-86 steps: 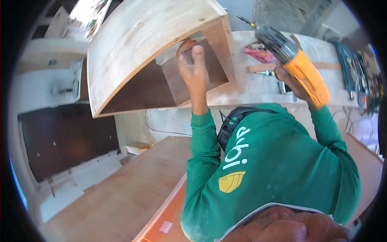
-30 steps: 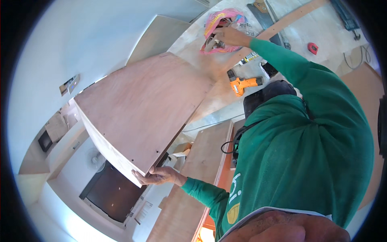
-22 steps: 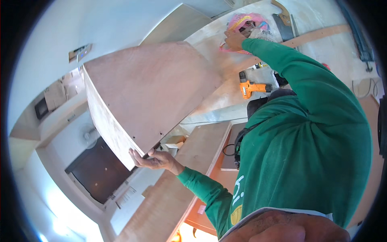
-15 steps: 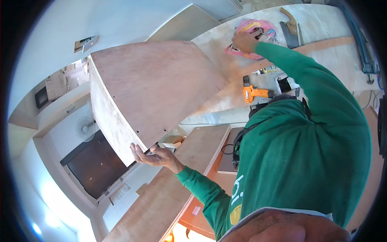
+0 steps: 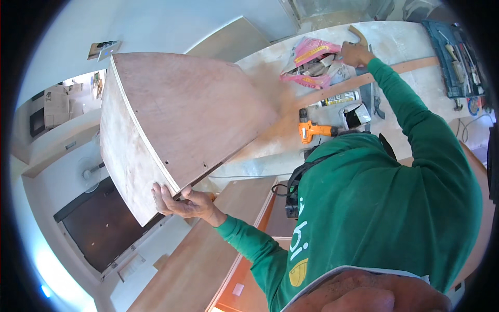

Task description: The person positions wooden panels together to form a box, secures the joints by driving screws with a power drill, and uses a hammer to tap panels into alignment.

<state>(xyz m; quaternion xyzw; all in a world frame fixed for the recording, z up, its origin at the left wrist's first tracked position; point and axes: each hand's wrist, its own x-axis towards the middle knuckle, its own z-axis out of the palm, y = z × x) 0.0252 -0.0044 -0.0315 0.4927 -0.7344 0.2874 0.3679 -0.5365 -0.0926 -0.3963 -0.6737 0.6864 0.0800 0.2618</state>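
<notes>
Here left hand [image 5: 182,203] fingers grip tilted plywood cabinet [image 5: 176,125] lower corner; right hand [image 5: 356,52] fingers unclear.

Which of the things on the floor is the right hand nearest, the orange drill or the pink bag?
The pink bag: the right hand is at its edge; the orange drill lies apart, nearer the body.

An orange cordless drill [image 5: 313,129] lies on the pale floor [image 5: 416,88], with a white cartridge tube [image 5: 339,98] just beyond it. Far right lies an open blue tool case [image 5: 449,57]. Far left, a white pedestal fan [image 5: 88,171] stands above a dark brown door panel [image 5: 104,234].
</notes>
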